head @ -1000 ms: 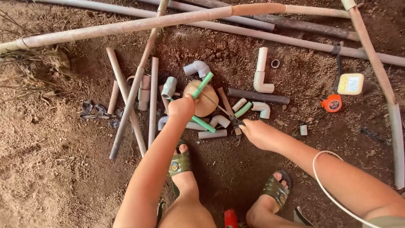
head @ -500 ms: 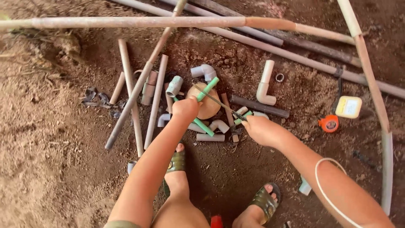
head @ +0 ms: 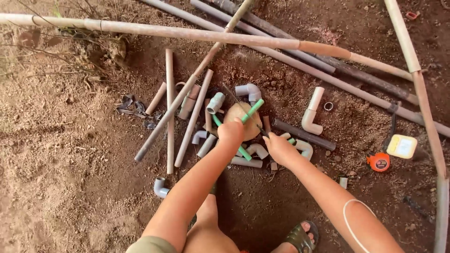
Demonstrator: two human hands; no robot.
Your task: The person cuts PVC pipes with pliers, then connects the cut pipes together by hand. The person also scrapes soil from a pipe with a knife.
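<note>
My left hand (head: 230,132) is closed around a short green pipe (head: 253,109) that lies tilted across a round wooden block (head: 236,114) on the dirt. My right hand (head: 279,148) grips the end of a thin dark saw blade (head: 243,110), which crosses the block and the green pipe toward the upper left. A second green pipe piece (head: 243,152) lies just below my left hand. Grey elbow fittings (head: 248,91) and short pipe offcuts surround the block.
Long pipes (head: 187,33) cross the ground at the top and right. A white bent pipe (head: 311,115), a small ring (head: 328,106), an orange tape measure (head: 378,161) and a yellow container (head: 401,146) lie to the right. A lone grey elbow (head: 161,187) sits lower left.
Both hands stay at the wooden block with the same grips. The view has tipped so the pile sits lower and my feet have slid toward the bottom edge.
</note>
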